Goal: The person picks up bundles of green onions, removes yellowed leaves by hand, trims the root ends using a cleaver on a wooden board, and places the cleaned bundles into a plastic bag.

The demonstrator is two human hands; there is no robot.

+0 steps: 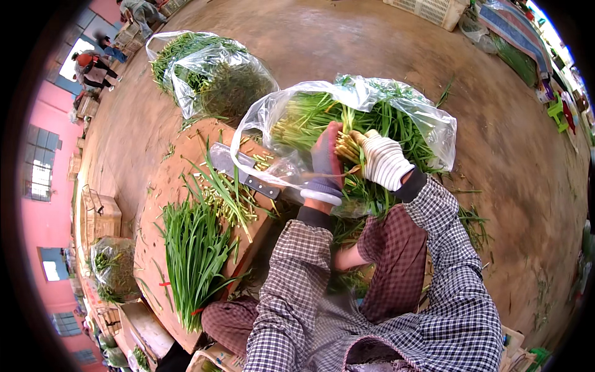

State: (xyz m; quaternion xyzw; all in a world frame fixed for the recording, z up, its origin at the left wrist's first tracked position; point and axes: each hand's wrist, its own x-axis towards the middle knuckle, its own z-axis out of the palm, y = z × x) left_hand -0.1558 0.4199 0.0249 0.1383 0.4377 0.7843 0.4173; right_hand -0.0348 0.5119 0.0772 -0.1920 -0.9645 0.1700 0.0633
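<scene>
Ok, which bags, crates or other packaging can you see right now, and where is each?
Clear plastic bag: in front of both gloved hands, full of green stalks.
Second clear plastic bag: far left on the floor, holding greens.
Small clear bag: left, beside the wooden board.
Pale slatted crate: top edge.

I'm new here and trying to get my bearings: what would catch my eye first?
Two gloved hands, left hand and right hand, gripping green stalks in a clear plastic bag at the centre. Left of them, a wooden board carries a cleaver and a trimmed green bundle.
</scene>
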